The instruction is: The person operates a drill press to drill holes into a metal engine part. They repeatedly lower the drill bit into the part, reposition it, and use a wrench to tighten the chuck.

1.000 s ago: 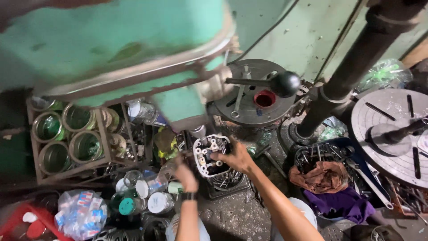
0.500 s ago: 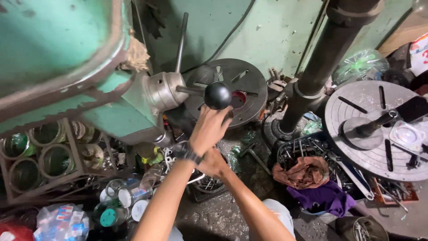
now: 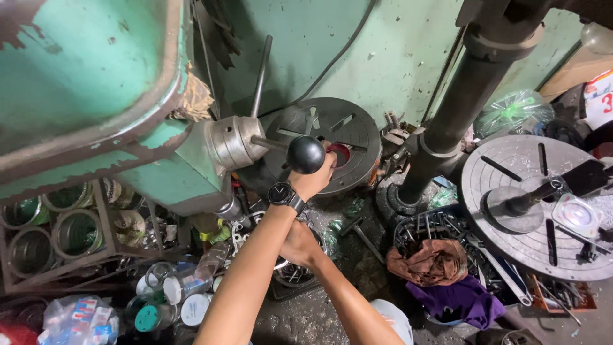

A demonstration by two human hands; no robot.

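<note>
My left hand (image 3: 317, 179), with a black wristwatch (image 3: 281, 193), is closed around the black ball knob (image 3: 305, 153) of a feed lever. The lever sticks out of a steel hub (image 3: 233, 142) on the green drill press head (image 3: 96, 96). Lower down, my right hand (image 3: 299, 246) is curled over a pale metal part (image 3: 239, 239) beneath the spindle. Its fingers are mostly hidden by my left forearm. A dark round slotted table (image 3: 345, 124) lies behind the knob.
A dark steel column (image 3: 460, 108) rises at the right, beside a second round slotted table (image 3: 530, 211). A brown rag (image 3: 434, 262) and purple cloth (image 3: 456, 297) lie on a crate of tools. A rack of tins (image 3: 57, 230) and several bottles (image 3: 172, 287) crowd the lower left.
My left hand rose from the clutter below the spindle to the ball knob and closed on it. The view has swung left and closer. My right hand stays low at the part.
</note>
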